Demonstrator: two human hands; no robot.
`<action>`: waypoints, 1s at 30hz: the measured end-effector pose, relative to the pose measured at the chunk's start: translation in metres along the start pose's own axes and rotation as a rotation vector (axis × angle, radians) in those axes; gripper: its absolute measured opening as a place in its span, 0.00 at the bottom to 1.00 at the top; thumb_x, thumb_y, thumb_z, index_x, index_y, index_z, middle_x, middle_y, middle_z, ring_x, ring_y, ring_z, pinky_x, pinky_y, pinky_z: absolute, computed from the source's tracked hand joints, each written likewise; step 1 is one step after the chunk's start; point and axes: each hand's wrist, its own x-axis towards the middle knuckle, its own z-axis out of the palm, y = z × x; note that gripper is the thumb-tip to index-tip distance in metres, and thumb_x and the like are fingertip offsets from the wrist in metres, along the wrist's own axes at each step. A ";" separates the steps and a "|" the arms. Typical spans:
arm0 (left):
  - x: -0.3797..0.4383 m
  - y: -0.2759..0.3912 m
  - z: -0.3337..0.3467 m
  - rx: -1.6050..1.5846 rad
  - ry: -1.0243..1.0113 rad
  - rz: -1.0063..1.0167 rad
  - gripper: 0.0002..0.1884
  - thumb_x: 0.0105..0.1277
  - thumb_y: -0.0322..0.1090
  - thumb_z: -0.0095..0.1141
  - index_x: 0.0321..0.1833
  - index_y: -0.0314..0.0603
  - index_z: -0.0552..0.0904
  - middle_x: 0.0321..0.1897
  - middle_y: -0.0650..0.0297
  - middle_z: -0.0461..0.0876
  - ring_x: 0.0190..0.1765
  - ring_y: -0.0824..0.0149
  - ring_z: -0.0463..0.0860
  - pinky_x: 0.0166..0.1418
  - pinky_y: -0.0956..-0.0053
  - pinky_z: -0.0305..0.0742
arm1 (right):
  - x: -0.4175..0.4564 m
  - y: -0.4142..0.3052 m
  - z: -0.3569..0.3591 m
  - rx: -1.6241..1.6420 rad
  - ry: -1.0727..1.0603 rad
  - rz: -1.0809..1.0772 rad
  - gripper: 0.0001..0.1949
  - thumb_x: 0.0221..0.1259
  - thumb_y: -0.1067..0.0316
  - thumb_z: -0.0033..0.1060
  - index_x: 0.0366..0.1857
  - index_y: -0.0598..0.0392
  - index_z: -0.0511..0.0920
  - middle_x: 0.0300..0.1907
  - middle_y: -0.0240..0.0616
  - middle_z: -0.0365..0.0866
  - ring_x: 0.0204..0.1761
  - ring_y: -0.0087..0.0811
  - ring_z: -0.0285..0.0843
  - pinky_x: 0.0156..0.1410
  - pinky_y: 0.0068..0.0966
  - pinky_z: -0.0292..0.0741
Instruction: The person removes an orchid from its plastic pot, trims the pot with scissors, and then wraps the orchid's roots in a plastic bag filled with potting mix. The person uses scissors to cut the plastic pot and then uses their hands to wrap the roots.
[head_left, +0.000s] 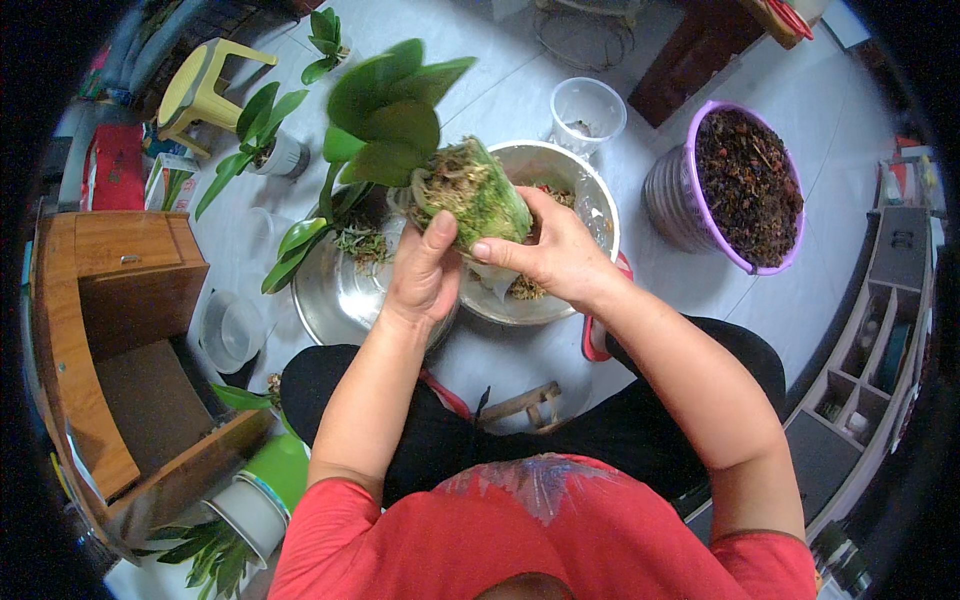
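My left hand (427, 274) and my right hand (555, 244) hold the mossy root ball (480, 191) of a broad-leaved plant, likely an orchid, tipped on its side above two metal basins. Its large green leaves (394, 120) point away to the upper left. My left hand supports the near left side, and my right thumb and fingers grip the right end. Beneath the left hand, the left basin (330, 292) has some small plant matter (364, 244) over it. The right basin (604, 199) contains brown moss-like material (529, 289) and clear plastic, partly hidden by my hands.
A purple-rimmed pot (694, 184) of dark potting bark stands at right, a clear plastic pot (589, 112) behind the basins. At left are potted plants (281, 154), a yellow stool (202, 86), clear containers (232, 330) and a wooden cabinet (142, 244). A grey organiser (892, 255) lines the right edge.
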 end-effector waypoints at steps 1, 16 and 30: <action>-0.001 0.000 0.001 -0.023 -0.009 0.006 0.35 0.59 0.48 0.64 0.65 0.39 0.66 0.60 0.61 0.72 0.64 0.62 0.69 0.70 0.62 0.60 | 0.000 0.000 -0.001 0.030 -0.002 0.000 0.37 0.44 0.57 0.76 0.56 0.67 0.68 0.49 0.45 0.78 0.50 0.32 0.77 0.58 0.28 0.72; 0.004 0.007 -0.004 -0.165 -0.274 -0.163 0.58 0.36 0.68 0.69 0.71 0.48 0.59 0.67 0.50 0.63 0.69 0.51 0.63 0.72 0.55 0.61 | -0.011 -0.010 -0.013 0.524 -0.367 0.280 0.26 0.59 0.54 0.63 0.57 0.60 0.71 0.52 0.38 0.77 0.52 0.30 0.75 0.57 0.32 0.72; -0.001 0.005 -0.017 -0.297 -0.105 -0.108 0.38 0.53 0.50 0.68 0.63 0.39 0.69 0.57 0.59 0.75 0.60 0.61 0.74 0.66 0.61 0.67 | -0.003 -0.021 -0.001 0.331 -0.239 0.465 0.29 0.62 0.38 0.50 0.50 0.57 0.75 0.36 0.38 0.81 0.33 0.28 0.80 0.38 0.24 0.78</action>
